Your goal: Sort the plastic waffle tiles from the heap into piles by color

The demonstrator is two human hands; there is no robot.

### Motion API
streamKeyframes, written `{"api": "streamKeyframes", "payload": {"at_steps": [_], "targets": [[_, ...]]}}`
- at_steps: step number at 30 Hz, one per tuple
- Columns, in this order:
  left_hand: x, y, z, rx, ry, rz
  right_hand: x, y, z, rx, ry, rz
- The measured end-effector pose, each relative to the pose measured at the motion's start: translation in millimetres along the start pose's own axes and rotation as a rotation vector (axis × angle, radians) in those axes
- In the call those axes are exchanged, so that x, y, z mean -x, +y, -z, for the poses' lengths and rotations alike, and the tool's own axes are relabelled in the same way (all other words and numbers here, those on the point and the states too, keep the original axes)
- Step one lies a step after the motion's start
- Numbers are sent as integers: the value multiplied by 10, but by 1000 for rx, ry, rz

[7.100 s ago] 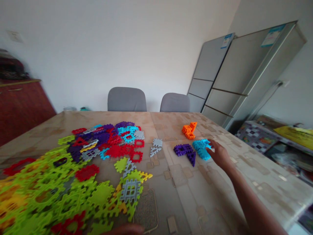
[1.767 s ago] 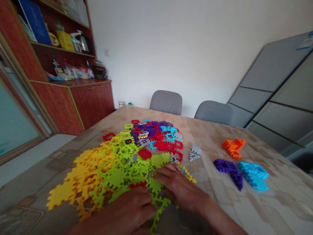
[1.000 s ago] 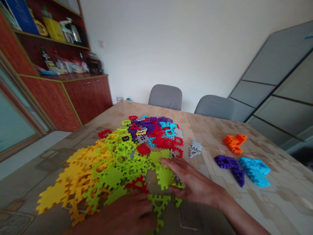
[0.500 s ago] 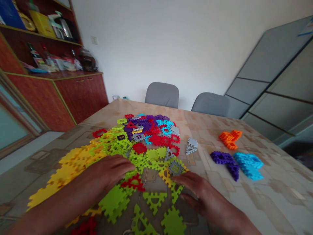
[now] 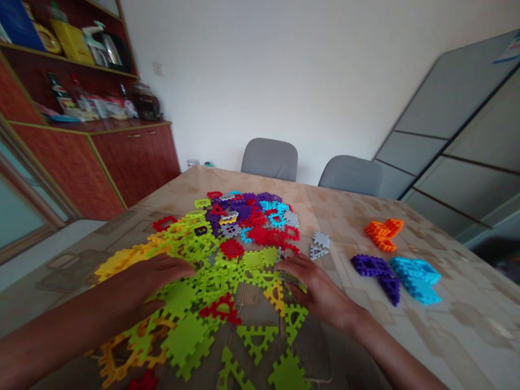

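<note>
I have the left hand [image 5: 148,284] lying open, palm down on lime-green plastic tiles [image 5: 184,340] heaped on the table [image 5: 450,336]; further right, the right hand [image 5: 314,287] curls at a grey tile [image 5: 289,277], grip unclear

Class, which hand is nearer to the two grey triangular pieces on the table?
Right. The right hand is just in front of the grey triangular pieces, not touching them; the left hand is far to their left.
</note>
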State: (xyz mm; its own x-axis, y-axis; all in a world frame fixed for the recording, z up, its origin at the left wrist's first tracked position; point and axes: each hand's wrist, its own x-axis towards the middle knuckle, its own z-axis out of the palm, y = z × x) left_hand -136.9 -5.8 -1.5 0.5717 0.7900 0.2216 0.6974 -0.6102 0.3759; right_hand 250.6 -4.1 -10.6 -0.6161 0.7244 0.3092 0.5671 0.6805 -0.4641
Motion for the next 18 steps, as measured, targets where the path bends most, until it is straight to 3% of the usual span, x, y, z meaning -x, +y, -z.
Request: {"api": "streamKeyframes", "payload": {"at_steps": [7, 15, 18], "targets": [[133, -218, -263, -21, 26, -11, -568, 196, -167, 221, -223, -102], [118, -166, -231, -52, -172, -34, -750, 355, -120, 232, -310, -54], [128, -178, -290, -93, -169, -59, -800, 349, -108, 235, -293, -40]]}}
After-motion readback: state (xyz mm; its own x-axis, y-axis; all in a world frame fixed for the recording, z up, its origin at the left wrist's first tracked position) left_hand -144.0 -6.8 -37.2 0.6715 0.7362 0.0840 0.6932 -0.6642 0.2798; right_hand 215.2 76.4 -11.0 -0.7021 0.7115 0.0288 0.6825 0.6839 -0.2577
